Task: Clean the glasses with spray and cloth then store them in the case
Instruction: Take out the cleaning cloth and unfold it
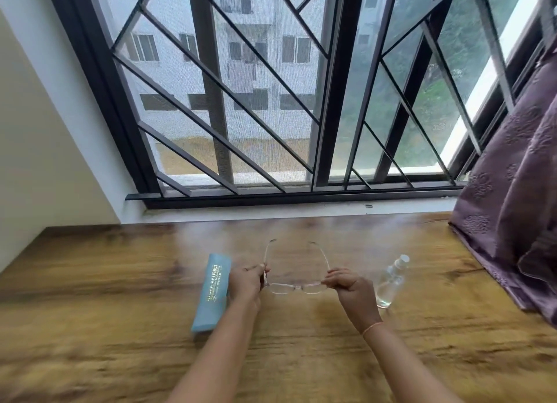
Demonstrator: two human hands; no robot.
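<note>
Thin-framed clear glasses (pixel 297 287) are held above the wooden table (pixel 120 282) with both temples unfolded and pointing away from me. My left hand (pixel 247 282) pinches the left hinge end and my right hand (pixel 349 286) pinches the right one. A light blue glasses case (pixel 212 294) with gold lettering lies closed on the table just left of my left hand. A small clear spray bottle (pixel 391 280) with a white cap lies on its side to the right of my right hand. No cloth is visible.
A barred window (pixel 271 101) runs along the far edge of the table. A purple curtain (pixel 518 191) hangs down onto the table's right side. A cream wall stands at the left.
</note>
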